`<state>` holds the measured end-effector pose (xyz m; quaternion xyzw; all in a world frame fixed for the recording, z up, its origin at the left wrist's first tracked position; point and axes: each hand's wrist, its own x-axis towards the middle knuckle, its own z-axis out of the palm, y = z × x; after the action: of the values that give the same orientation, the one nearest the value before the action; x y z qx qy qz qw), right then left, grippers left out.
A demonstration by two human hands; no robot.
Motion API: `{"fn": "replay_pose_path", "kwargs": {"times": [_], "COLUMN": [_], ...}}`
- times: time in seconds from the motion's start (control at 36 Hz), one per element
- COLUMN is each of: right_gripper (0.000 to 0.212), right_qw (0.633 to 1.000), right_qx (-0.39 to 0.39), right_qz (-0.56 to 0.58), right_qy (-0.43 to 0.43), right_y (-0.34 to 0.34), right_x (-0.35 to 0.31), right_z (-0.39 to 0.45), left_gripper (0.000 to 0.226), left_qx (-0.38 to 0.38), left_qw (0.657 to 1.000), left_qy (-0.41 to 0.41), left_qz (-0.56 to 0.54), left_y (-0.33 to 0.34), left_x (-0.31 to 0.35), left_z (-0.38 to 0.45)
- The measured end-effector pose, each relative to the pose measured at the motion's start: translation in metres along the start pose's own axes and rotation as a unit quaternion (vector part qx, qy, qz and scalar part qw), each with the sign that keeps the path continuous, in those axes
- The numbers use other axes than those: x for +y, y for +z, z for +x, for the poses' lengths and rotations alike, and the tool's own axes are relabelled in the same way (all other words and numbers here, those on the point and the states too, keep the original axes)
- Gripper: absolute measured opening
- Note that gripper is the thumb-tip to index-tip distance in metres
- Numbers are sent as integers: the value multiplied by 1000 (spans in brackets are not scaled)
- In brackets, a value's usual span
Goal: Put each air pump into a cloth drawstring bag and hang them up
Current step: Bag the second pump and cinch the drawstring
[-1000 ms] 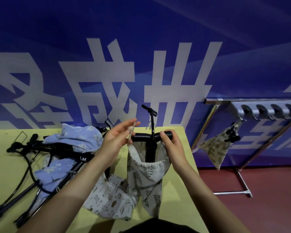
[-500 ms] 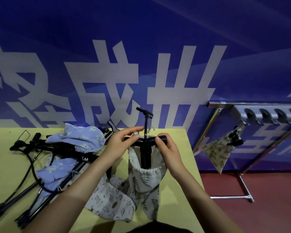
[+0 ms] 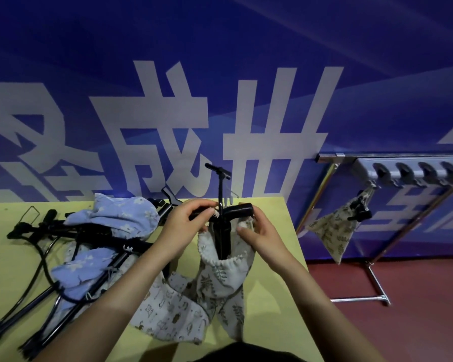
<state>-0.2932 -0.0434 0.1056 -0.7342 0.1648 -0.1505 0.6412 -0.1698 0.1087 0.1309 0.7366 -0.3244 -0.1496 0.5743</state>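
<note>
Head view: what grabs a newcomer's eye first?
Centre frame, both hands, left hand and right hand, work at the mouth of a leaf-print drawstring bag with a black air pump standing in it. Behind looms a blue banner with huge pale characters. At right, another bagged pump hangs from a metal rack.

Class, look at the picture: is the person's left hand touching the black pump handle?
Touching. In the head view the left hand has its fingers curled over the pump handle above the leaf-print bag.
</note>
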Motion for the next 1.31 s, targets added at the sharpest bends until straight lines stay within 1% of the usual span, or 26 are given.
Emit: {"fn": "replay_pose_path", "kwargs": {"times": [0.08,0.17,0.19,0.25,0.33,0.36,0.42,0.47,0.53,0.58,0.64,0.67,0.75,0.81,0.86,0.92,0.97,1.0,1.06,1.11,1.22,1.31], "right_gripper": [54,58,55,37,7,5,19,34,40,45,46,45,39,35,22,15,10,15,27,33,20,13], "right_qw": [999,996,994,989,970,963,945,924,913,911,921,932,967,973,964,938,921,921,937,953,964,966], "right_qx": [-12,20,40,82,144,155,174,172,161,151,144,143,143,126,91,81,83,76,59,69,131,139], "right_qz": [12,-25,-43,-59,-153,-183,-252,-315,-336,-332,-303,-267,-88,37,160,279,339,344,313,268,190,159], "right_qy": [47,82,91,107,125,127,119,128,165,192,198,198,192,188,191,189,174,164,139,122,133,151], "right_y": [-11,-23,-26,-32,-41,-45,-52,-57,-58,-58,-57,-56,-54,-56,-57,-57,-56,-54,-49,-43,-43,-47], "right_x": [5,14,18,23,32,36,44,52,55,57,56,54,43,36,27,17,6,1,-7,-14,-22,-30], "right_z": [-2,-1,-1,-2,0,0,-1,-4,-9,-14,-17,-18,-20,-18,-15,-9,-4,-2,-1,-2,0,5], "left_gripper": [18,18,18,18,18,18,16,14,14,14,14,14,14,14,16,20,22,23,25,26,26,23], "left_qx": [28,49,54,57,50,48,48,53,57,60,61,60,52,47,35,15,-1,-8,-22,-32,-51,-76], "left_qw": [1000,999,998,998,999,999,998,998,997,997,996,996,997,997,998,998,998,997,997,997,996,988], "left_qy": [-3,-2,-4,-7,0,5,10,10,8,7,8,10,15,21,29,37,44,49,58,61,60,79], "left_qz": [-3,12,18,23,22,22,27,38,48,55,58,59,58,54,51,51,51,51,49,46,49,110], "left_y": [-1,-2,-3,-4,-2,-1,0,0,-1,-2,-3,-3,-1,0,2,3,5,6,7,8,8,3], "left_x": [-2,-8,-11,-14,-13,-12,-13,-15,-18,-21,-21,-20,-16,-13,-11,-9,-8,-7,-6,-4,-1,0], "left_z": [1,3,3,5,5,5,5,6,7,8,8,7,5,3,2,0,0,-1,-1,-2,-4,-3]}}
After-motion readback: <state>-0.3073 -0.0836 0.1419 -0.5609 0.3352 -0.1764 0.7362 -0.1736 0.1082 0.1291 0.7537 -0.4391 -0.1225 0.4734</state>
